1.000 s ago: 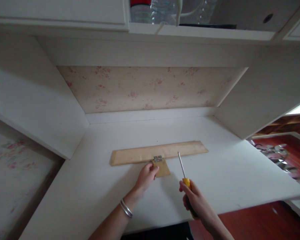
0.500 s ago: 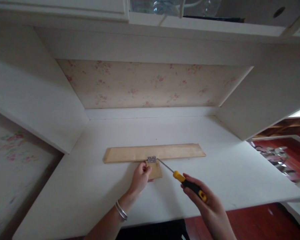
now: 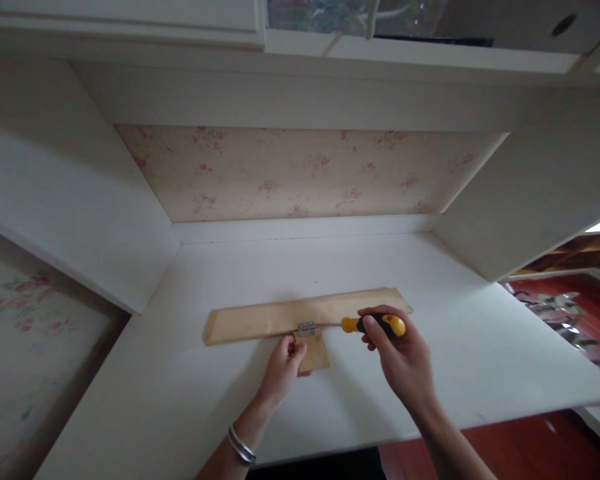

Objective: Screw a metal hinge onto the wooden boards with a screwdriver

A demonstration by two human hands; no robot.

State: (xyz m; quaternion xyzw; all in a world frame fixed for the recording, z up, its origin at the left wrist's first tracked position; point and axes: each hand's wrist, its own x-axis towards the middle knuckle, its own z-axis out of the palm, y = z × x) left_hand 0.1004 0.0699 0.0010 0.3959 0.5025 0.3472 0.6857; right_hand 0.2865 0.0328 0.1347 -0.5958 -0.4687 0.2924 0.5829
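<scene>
Low in the middle of the frame, a long wooden strip (image 3: 280, 319) lies flat on the white bench (image 3: 430, 373), with a small wooden block (image 3: 314, 352) joined to its near edge by a metal hinge (image 3: 307, 329). The left hand (image 3: 283, 367) presses its grip closed on the block's left edge, steadying it. The right hand (image 3: 405, 357) wraps its grip around the yellow-and-black screwdriver (image 3: 365, 325), its tip at the hinge. The hinge sits in place; whether its screws are fully driven cannot be told.
</scene>
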